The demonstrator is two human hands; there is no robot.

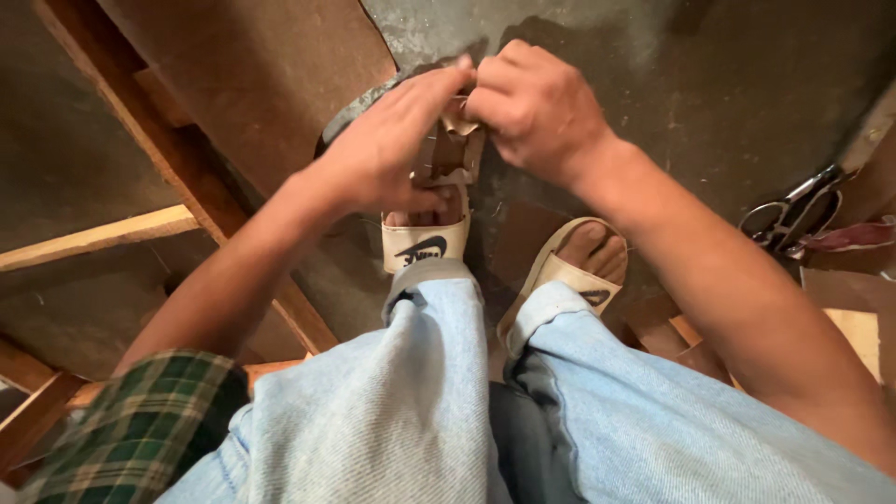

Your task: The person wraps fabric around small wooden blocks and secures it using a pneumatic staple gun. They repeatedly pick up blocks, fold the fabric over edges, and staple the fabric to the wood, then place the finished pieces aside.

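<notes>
Cardboard-like tan piece (450, 149), small and folded, sits just above the middle of the frame, pinched between both hands over the person's feet. The left hand (387, 145) reaches in from the lower left, its fingers stretched along the top of the piece and its thumb pressed beneath it. The right hand (537, 107) comes in from the right, curled into a tight grip on the upper edge of the same piece, so the two hands meet there and touch. What exactly the piece is made of cannot be told.

Directly below the hands, the left foot wears a cream slide sandal (425, 245) with a dark mark on its strap; a second matching sandal (569, 271) sits just to the right of it. Pale blue jeans (411, 401) fill the lower middle of the frame, and a green plaid sleeve (140, 429) shows at lower left. Wooden slats (93, 238) cross the dark floor (728, 84) at left. Scissors (793, 215) lie at the right edge, well apart from the hands.
</notes>
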